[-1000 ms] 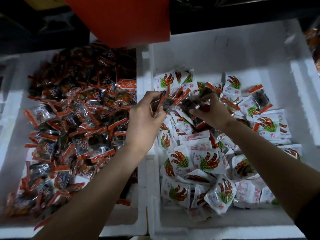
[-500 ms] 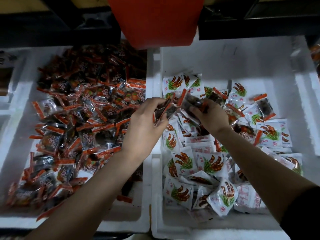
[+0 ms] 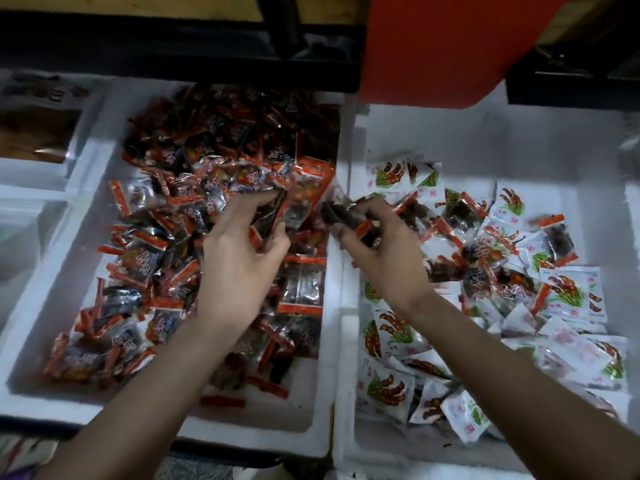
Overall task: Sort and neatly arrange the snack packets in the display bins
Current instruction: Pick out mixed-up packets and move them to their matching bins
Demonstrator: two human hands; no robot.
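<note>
Two white foam bins stand side by side. The left bin (image 3: 41,282) is heaped with clear packets with orange-red ends (image 3: 166,237). The right bin (image 3: 519,140) holds white packets printed with red and green (image 3: 384,386), with a few orange-ended clear packets (image 3: 460,216) mixed in. My left hand (image 3: 239,268) is over the left bin and grips a clump of the clear packets (image 3: 277,216) between thumb and fingers. My right hand (image 3: 381,258) sits at the wall between the bins and pinches another dark orange-ended packet (image 3: 343,216).
A red panel (image 3: 433,46) hangs over the back of the bins under a dark shelf edge (image 3: 173,57). More white bins (image 3: 31,174) stand at the far left. The back half of the right bin is bare foam.
Both hands have moved left with their packets, from over the right bin to the dividing wall and the left bin. The view has shifted so the bins lie further right.
</note>
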